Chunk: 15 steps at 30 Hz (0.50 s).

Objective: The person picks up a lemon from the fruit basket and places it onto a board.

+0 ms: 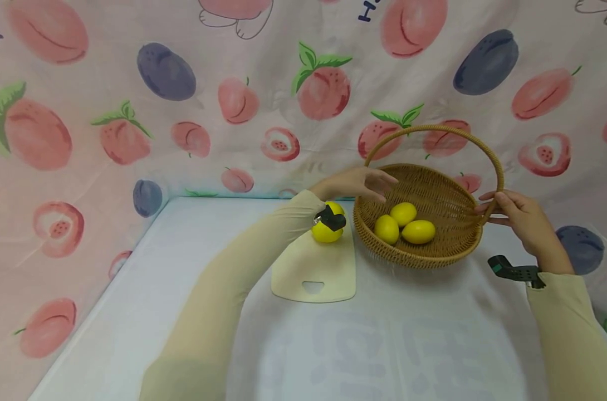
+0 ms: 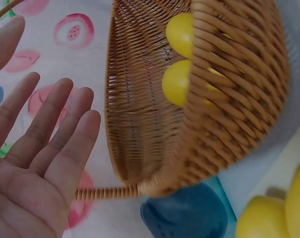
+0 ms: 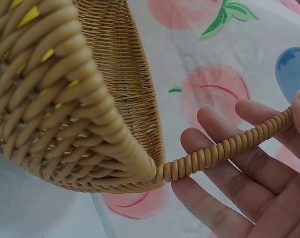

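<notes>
A brown wicker basket with a tall arched handle stands at the right, tilted toward me, with three lemons inside. My right hand grips the right side of the basket's handle between thumb and fingers, just above the rim. Over the basket's left rim hangs my left hand, its fingers spread and nothing in them. In the left wrist view that palm faces up beside the handle, apart from the basket. Two more lemons lie on a cream cutting board, partly hidden by the left wrist.
The board lies on a white-covered table, left of the basket, with its cut-out grip hole toward me. A fruit-print cloth hangs behind the table and along its left side. Black straps with small cameras sit on both wrists.
</notes>
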Each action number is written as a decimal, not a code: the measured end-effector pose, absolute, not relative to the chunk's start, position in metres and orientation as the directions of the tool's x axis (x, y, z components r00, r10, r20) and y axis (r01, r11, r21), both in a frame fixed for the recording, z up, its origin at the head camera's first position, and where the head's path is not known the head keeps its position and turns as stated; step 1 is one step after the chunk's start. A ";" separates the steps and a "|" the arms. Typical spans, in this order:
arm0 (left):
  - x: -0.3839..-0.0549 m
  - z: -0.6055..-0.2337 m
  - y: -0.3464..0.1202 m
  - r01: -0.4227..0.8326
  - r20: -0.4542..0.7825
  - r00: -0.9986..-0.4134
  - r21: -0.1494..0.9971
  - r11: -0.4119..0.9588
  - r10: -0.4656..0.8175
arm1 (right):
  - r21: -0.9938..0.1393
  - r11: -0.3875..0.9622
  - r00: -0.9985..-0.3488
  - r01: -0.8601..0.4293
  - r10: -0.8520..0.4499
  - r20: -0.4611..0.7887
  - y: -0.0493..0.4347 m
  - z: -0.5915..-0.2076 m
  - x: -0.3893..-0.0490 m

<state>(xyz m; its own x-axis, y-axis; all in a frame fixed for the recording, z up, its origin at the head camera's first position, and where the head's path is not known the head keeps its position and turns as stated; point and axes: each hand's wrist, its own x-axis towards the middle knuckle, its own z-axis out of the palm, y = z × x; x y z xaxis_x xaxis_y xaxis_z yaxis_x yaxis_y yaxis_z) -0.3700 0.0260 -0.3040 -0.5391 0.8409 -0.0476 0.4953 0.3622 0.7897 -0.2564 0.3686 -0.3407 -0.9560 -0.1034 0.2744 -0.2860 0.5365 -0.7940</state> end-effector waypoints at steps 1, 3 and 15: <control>-0.371 -0.304 0.031 0.497 -0.054 -0.540 0.785 0.370 0.840 | -0.794 0.537 -0.956 -0.285 -0.102 0.274 0.369 -0.341 -0.256; -0.374 -0.303 0.041 0.482 -0.076 -0.536 0.790 0.379 0.841 | -0.794 0.536 -0.956 -0.285 -0.101 0.275 0.369 -0.341 -0.256; -0.391 -0.300 0.076 0.456 -0.278 -0.482 0.731 0.508 0.831 | -0.801 0.520 -0.953 -0.297 -0.109 0.283 0.369 -0.341 -0.256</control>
